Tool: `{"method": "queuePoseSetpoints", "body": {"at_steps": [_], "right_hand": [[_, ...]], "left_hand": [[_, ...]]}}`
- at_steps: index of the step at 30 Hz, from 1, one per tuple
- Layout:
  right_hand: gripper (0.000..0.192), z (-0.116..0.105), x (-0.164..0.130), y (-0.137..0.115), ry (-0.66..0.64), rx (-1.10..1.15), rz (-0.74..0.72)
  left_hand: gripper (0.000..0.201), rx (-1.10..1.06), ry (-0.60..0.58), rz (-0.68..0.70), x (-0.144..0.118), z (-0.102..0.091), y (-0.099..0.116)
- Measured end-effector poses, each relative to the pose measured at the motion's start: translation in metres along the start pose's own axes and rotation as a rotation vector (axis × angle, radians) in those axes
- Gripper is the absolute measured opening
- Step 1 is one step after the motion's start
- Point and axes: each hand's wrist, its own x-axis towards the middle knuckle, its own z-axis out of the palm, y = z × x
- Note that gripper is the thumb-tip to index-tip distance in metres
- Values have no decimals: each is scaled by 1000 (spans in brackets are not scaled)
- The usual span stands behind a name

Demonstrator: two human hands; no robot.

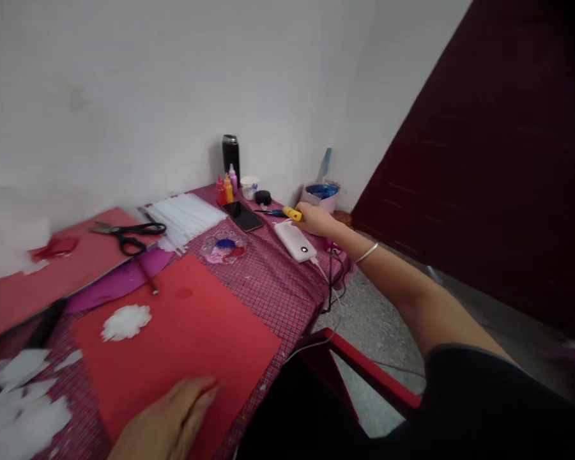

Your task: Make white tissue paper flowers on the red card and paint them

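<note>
At the far edge of the table, gripping a yellow-handled tool with the right hand, fingers closed round it just beside a white power bank; pressing the left hand flat, fingers loosely open and holding nothing, on a red sheet at the near edge. Seemingly partway through: a white paper flower already on that sheet, white scraps heaped near left, scissors lying apart, nothing visibly fixed down yet. Hard to make out the tool's kind or its blue tip; left wrist cut off by the frame, right fingertips hidden behind the hand.
</note>
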Motion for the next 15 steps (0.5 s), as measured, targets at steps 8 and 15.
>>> {"method": "queuePoseSetpoints", "body": {"at_steps": [8, 15], "right_hand": [[44, 24, 10, -5, -45, 71, -84], [30, -8, -57, -68, 223, 362, -427]], "left_hand": [[53, -491, 238, -468, -18, -53, 44], [39, -1419, 323, -631, -14, -36, 76]]}}
